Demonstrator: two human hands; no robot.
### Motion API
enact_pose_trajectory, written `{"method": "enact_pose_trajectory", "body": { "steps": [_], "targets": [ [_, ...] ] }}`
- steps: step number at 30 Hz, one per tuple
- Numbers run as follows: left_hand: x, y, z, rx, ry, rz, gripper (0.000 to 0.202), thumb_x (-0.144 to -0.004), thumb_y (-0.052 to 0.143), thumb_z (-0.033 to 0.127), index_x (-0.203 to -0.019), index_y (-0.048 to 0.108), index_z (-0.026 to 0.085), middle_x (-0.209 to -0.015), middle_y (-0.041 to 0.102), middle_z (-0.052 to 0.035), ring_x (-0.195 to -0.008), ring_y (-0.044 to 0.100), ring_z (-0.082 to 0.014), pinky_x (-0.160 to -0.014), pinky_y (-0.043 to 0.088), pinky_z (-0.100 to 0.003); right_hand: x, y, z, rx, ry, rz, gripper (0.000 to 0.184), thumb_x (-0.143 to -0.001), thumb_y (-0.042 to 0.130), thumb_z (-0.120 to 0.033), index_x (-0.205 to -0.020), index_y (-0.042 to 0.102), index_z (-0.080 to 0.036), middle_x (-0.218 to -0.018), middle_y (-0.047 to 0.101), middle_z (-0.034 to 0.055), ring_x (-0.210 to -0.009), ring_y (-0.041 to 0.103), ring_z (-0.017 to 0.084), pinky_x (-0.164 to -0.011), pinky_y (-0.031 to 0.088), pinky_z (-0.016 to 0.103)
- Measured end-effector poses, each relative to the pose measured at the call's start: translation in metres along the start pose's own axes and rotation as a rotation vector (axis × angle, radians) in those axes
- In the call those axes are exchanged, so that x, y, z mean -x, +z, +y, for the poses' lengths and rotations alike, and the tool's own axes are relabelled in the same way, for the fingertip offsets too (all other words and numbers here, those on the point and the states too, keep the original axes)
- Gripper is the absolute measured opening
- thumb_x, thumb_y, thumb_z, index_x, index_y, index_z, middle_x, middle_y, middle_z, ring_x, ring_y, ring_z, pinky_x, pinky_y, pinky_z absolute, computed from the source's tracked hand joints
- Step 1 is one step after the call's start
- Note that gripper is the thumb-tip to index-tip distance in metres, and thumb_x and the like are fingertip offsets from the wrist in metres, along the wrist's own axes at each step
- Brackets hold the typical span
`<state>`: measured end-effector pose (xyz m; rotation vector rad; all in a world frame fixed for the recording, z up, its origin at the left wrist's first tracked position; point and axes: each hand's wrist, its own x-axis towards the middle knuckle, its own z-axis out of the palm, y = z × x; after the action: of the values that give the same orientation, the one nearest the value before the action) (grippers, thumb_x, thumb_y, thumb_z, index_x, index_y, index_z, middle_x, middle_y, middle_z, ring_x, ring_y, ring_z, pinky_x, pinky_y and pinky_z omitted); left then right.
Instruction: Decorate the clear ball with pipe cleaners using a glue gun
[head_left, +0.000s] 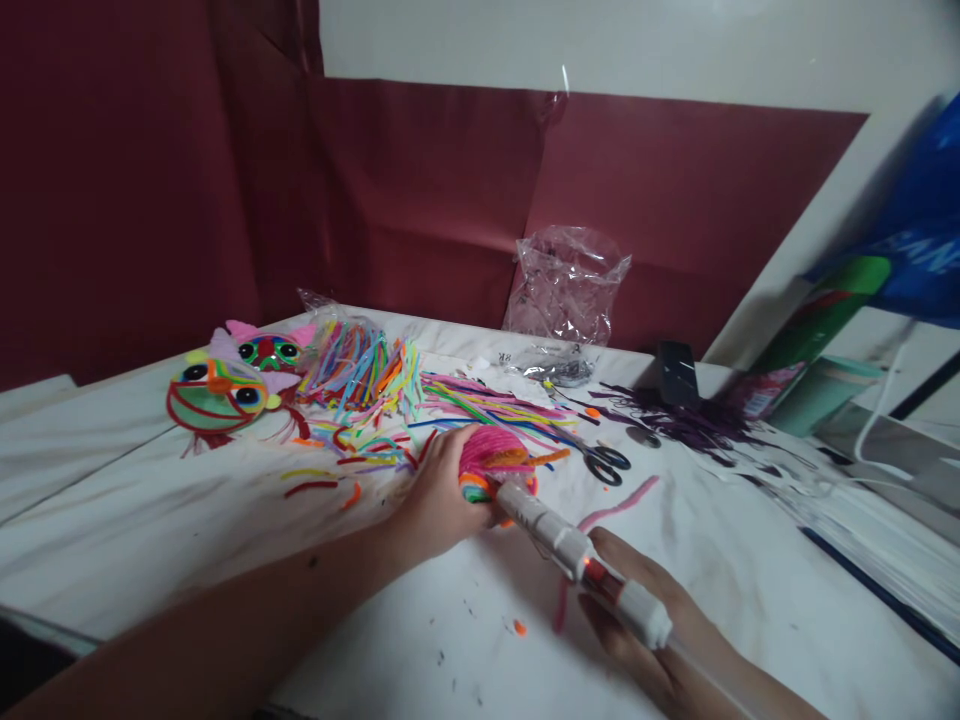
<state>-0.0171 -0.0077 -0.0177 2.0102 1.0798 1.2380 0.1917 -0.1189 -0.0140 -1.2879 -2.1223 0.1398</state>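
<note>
Pink chenille-stem craft piece, orange and green along its lower edge, at the front middle of the desk; I can't tell whether it touches the surface. Left hand clamped on its left side, thumb toward the near edge. Right hand closed round what looks like a white pen-style glue gun, tip at the piece's near right edge; actual contact too blurred to call. I judge the step as gluing: I'd brace the left grip, lay a small bead with a light touch, and mind the thumb near the probably hot tip. Loose pink stem partly behind the gun; could snag. Black-handled scissors beyond, to the right. Farther left: bagged stems, then a big-eyed green figure.
</note>
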Motion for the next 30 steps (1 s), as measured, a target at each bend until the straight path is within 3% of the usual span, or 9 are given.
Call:
{"method": "enact_pose_trajectory", "body": {
  "steps": [5,12,16,20,30],
  "targets": [
    [0.000,0.000,-0.001,-0.020,-0.002,-0.005,0.087,-0.051,0.081,0.023,-0.131,0.047,0.016,-0.129,0.052,-0.0169,-0.125,0.045,-0.0357,-0.105,0.037,-0.050,-0.001,0.000,-0.004,0.021,-0.048,0.040,0.014,-0.084,0.045,-0.017,-0.072,0.044,-0.026,-0.064,0.054,0.0024,-0.060,0.058,0.019,-0.044,0.041,0.027],
    [0.000,0.000,-0.001,-0.036,0.026,-0.004,0.082,-0.054,0.081,0.025,-0.128,0.047,0.019,-0.127,0.053,-0.0151,-0.121,0.048,-0.0337,-0.103,0.038,-0.051,-0.004,0.000,-0.010,0.027,-0.079,0.165,0.019,-0.079,0.049,-0.010,-0.068,0.042,-0.025,-0.057,0.049,-0.0035,-0.047,0.049,0.013,-0.041,0.038,0.022],
    [0.000,0.000,-0.002,-0.037,0.035,-0.003,0.083,-0.054,0.081,0.025,-0.129,0.046,0.020,-0.127,0.053,-0.0141,-0.121,0.048,-0.0331,-0.104,0.039,-0.049,-0.006,-0.001,-0.012,0.100,-0.097,0.151,0.020,-0.079,0.047,-0.008,-0.068,0.042,-0.024,-0.056,0.046,-0.0047,-0.043,0.045,0.011,-0.040,0.037,0.020],
    [-0.001,0.001,-0.003,-0.021,0.012,-0.013,0.085,-0.053,0.082,0.026,-0.131,0.045,0.019,-0.131,0.051,-0.0151,-0.125,0.045,-0.0337,-0.106,0.037,-0.050,-0.007,-0.001,-0.013,0.133,-0.104,0.165,0.018,-0.077,0.046,-0.009,-0.067,0.044,-0.024,-0.056,0.050,-0.0029,-0.045,0.048,0.012,-0.041,0.038,0.021],
    [-0.001,0.000,-0.001,-0.045,0.031,-0.012,0.084,-0.054,0.081,0.026,-0.130,0.045,0.019,-0.130,0.051,-0.0159,-0.124,0.046,-0.0338,-0.105,0.037,-0.050,-0.006,-0.004,-0.019,-0.043,-0.018,0.174,0.016,-0.077,0.046,-0.010,-0.069,0.047,-0.023,-0.059,0.050,-0.0016,-0.050,0.052,0.015,-0.046,0.041,0.025]
  ]
}}
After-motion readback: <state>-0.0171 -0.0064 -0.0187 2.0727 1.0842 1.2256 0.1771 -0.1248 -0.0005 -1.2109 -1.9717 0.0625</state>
